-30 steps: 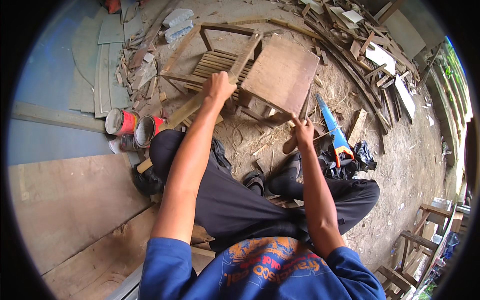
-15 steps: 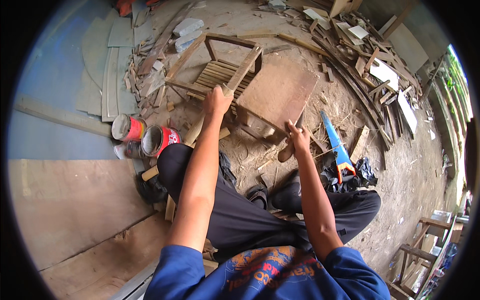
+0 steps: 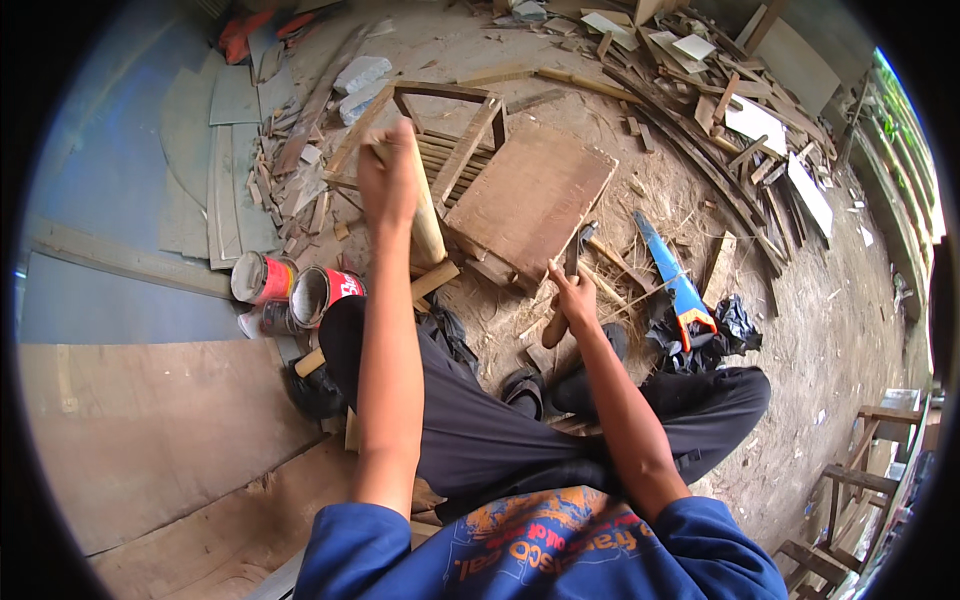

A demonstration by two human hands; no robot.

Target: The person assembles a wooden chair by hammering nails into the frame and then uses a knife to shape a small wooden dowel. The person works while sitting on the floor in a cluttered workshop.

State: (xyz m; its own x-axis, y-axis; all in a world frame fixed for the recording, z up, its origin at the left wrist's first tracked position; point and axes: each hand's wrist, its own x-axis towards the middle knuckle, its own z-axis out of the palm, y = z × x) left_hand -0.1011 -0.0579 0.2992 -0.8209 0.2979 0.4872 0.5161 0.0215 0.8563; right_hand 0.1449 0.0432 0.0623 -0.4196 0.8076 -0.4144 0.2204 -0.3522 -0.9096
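Note:
My left hand (image 3: 388,185), a little blurred, is closed round the upper part of a pale bamboo pole (image 3: 430,225). The pole's lower end is by a short wooden piece (image 3: 435,280) on the ground. In my right hand (image 3: 574,294) is a tool with a thick brown wooden handle (image 3: 554,330) and a dark metal part; its exact kind is unclear. Just ahead of that hand sits a brown wooden block-like stool or box (image 3: 535,195). Behind the pole is a wooden frame (image 3: 465,150) with slats.
A blue handsaw (image 3: 670,270) with an orange handle lies at right on black plastic (image 3: 735,325). Red paint cans (image 3: 322,290) stand at left. Scrap wood (image 3: 745,130) is heaped at the far right, and plywood sheets (image 3: 170,430) lie at near left.
My left hand has moved up and left from the frame, and the bamboo pole now stands more upright. My right hand has come down and left, off the box's edge.

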